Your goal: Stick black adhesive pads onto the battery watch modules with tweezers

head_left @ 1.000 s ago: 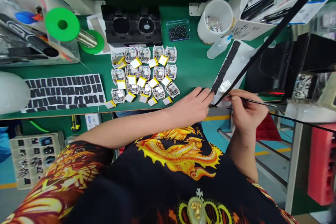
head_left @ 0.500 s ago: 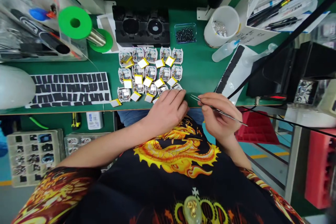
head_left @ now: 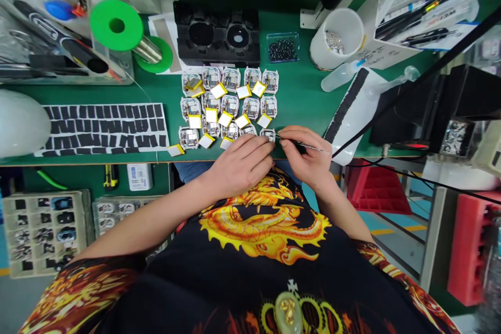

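Several open watch cases with bare circuit boards lie in rows on the green bench, white-and-yellow battery packs (head_left: 194,121) hanging off them by wires. At the near right corner of these rows is one watch case (head_left: 268,134), its lower edge covered by the fingertips of my left hand (head_left: 243,164). The left fingers are closed together and appear to hold that case. My right hand (head_left: 309,162) pinches thin metal tweezers (head_left: 307,144), their tips pointing left at the case's right side. Whether the tips touch anything is too small to tell.
Behind the rows stand a black fixture (head_left: 217,36) and a small tray of black parts (head_left: 282,48). A green solder spool (head_left: 117,26) and a sheet of black strips (head_left: 104,128) are at left. At right are a white cup (head_left: 319,47), a squeeze bottle (head_left: 340,78) and a black cable (head_left: 399,91).
My right hand has moved left and slightly up, bringing the tweezers to the near right watch case. My left hand stays close by it, shifted slightly. The whole view has moved a little.
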Tool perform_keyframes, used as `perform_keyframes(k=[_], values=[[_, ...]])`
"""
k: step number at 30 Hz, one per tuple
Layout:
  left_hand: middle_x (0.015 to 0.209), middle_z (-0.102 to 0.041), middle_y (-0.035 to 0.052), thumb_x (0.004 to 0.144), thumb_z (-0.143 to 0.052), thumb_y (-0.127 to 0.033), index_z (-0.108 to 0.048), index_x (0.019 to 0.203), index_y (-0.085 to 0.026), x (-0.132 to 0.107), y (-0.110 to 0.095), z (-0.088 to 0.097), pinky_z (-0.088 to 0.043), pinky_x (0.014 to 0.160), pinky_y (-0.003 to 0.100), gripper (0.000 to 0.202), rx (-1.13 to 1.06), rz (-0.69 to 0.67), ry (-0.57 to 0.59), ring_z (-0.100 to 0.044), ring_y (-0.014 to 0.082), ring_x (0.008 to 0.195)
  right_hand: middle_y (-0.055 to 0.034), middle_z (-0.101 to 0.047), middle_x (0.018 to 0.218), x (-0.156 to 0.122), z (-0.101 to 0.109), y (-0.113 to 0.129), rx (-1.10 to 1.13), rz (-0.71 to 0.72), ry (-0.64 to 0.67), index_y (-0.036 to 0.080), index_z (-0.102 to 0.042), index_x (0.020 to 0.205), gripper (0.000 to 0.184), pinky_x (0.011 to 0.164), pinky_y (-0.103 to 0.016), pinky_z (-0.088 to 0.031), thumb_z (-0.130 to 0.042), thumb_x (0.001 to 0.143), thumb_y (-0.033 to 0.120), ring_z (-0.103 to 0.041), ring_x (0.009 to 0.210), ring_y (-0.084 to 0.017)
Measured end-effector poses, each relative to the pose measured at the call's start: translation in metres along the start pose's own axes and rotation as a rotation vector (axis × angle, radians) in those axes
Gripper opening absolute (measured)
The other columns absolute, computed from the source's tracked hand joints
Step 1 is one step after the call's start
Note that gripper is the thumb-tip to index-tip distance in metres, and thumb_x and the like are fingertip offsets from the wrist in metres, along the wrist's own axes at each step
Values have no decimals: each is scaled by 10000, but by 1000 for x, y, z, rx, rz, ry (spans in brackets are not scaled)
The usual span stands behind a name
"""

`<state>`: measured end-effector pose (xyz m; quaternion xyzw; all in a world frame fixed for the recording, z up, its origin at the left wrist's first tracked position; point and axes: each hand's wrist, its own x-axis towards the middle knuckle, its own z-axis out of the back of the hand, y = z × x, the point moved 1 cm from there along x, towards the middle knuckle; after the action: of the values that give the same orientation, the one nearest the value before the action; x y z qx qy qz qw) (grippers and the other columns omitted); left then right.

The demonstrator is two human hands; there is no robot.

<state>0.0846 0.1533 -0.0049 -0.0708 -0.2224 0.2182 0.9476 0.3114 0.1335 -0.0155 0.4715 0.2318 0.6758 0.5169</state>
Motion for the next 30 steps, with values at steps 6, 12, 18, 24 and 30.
perform_keyframes(k=[6, 12, 18, 24, 30], values=[[1358, -815, 149, 1060, -699, -145, -765, 1235, -122, -4, 2, 0, -612, 1147, 476, 189, 56, 20, -4, -743, 299, 1302, -16, -879, 1076, 4, -3, -4, -10, 24, 11, 311, -808, 1188, 225, 918, -426, -706, -732, 1031, 169, -845, 1013, -212], [1321, -827, 153, 1076, -658, -120, -757, 1248, -121, -1, 2, -3, -623, 1112, 487, 199, 34, 28, -34, -743, 299, 1287, -35, -874, 1102, 6, -1, -2, -42, 62, 79, 290, -809, 1201, 228, 925, -426, -694, -715, 1041, 157, -841, 1021, -221], [1319, -824, 157, 1079, -660, -119, -745, 1254, -112, -2, 3, -4, -614, 1124, 498, 195, 11, 32, -40, -729, 309, 1308, -39, -868, 1106, 7, 1, -2, -35, 63, 106, 290, -808, 1202, 232, 910, -424, -684, -718, 1043, 148, -837, 1007, -220], [1311, -825, 147, 1071, -695, -128, -740, 1240, -92, -2, 3, -3, -610, 1119, 487, 179, 27, 30, -44, -740, 314, 1288, -35, -869, 1088, 8, 1, -2, -23, 71, 88, 284, -806, 1194, 242, 901, -415, -682, -733, 1027, 126, -837, 1008, -215], [1303, -828, 148, 1088, -675, -138, -745, 1226, -95, -1, 3, -1, -616, 1109, 485, 161, 36, 28, -40, -741, 312, 1284, -38, -870, 1096, 8, 1, -4, -31, 65, 112, 291, -809, 1194, 222, 901, -429, -685, -719, 1042, 157, -837, 1005, -218]])
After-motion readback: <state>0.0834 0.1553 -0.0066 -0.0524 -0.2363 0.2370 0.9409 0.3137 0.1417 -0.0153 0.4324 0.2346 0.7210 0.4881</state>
